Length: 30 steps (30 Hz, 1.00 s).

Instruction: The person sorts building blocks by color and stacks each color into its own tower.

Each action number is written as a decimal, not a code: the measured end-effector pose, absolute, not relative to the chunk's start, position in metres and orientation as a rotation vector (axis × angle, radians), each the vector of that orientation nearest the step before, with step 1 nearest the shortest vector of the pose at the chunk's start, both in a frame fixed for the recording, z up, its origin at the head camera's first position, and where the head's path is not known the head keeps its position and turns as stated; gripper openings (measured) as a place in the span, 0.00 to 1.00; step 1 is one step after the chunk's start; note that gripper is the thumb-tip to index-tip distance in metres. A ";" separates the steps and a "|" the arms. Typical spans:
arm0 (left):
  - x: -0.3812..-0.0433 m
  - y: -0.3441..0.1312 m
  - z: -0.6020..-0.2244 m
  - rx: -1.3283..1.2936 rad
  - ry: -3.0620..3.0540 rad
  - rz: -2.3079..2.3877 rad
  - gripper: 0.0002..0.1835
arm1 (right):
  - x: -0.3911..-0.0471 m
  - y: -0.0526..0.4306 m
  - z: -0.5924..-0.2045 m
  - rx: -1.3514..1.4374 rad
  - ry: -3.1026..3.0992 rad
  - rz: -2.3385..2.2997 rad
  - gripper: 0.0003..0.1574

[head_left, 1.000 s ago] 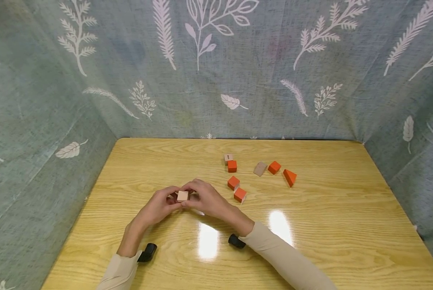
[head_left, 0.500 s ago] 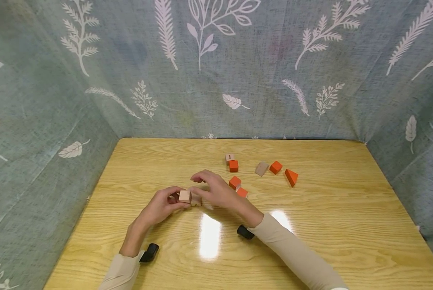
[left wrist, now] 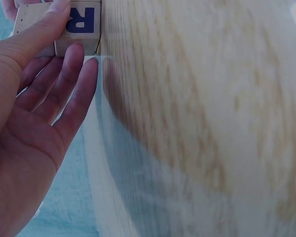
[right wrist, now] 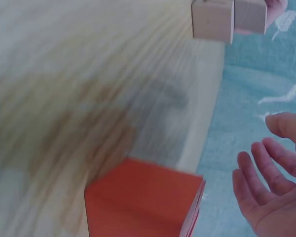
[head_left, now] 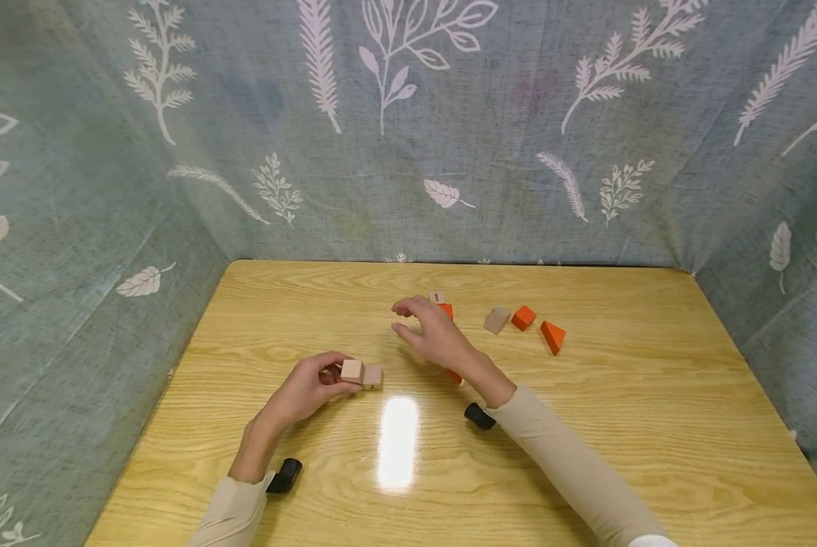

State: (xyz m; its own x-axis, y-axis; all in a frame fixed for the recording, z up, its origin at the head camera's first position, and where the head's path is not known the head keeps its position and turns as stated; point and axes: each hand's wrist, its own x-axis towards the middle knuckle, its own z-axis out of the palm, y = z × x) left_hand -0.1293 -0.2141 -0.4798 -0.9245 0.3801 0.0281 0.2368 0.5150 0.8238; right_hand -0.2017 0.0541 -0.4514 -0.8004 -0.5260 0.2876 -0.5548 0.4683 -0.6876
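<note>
In the head view my left hand [head_left: 313, 385] pinches a plain wooden block [head_left: 351, 370] between thumb and fingers. Against its right side is a second wooden block [head_left: 373, 377], which bears a dark letter R [left wrist: 81, 20] in the left wrist view. I cannot tell whether the pinched block rests on something. Farther back and to the right, my right hand [head_left: 437, 334] hovers with parted, loosely bent fingers, holding nothing. It partly hides an orange block [head_left: 447, 311] and another orange block [head_left: 454, 376]. An orange block [right wrist: 143, 197] looms close in the right wrist view, apart from the fingers.
Behind the right hand lies a wooden block [head_left: 436, 297] with a dark mark. Farther right are a flat wooden piece [head_left: 496, 320], an orange cube [head_left: 524, 317] and an orange triangular block [head_left: 553, 336]. A patterned cloth [head_left: 354, 190] walls the table [head_left: 586, 425].
My right hand has let go at the two wooden blocks and moved right and away toward the orange blocks, uncovering the lettered block. The left hand keeps its hold nearly in place.
</note>
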 end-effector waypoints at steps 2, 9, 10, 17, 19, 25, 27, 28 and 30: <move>-0.129 -0.214 -0.480 0.529 2.596 1.371 0.19 | -0.206 0.058 -0.452 0.950 -2.674 1.236 0.18; -0.127 -0.213 -0.478 0.511 2.599 1.354 0.20 | -0.220 0.070 -0.455 0.884 -2.686 1.151 0.19; -0.127 -0.214 -0.478 0.509 2.598 1.355 0.20 | -0.222 0.071 -0.456 0.876 -2.692 1.145 0.19; -0.127 -0.214 -0.478 0.500 2.577 1.366 0.20 | -0.234 0.079 -0.463 0.844 -2.681 1.123 0.20; -0.127 -0.214 -0.479 0.498 2.575 1.368 0.20 | -0.237 0.081 -0.465 0.849 -2.668 1.095 0.20; -0.127 -0.213 -0.478 0.498 2.578 1.368 0.19 | -0.242 0.085 -0.469 0.824 -2.688 1.092 0.23; -0.127 -0.213 -0.478 0.498 2.577 1.374 0.19 | -0.243 0.086 -0.470 0.809 -2.715 1.081 0.24; -0.126 -0.213 -0.478 0.498 2.576 1.377 0.20 | -0.244 0.086 -0.471 0.805 -2.730 1.073 0.24; -0.126 -0.214 -0.478 0.500 2.575 1.380 0.20 | -0.245 0.087 -0.471 0.781 -2.772 1.059 0.25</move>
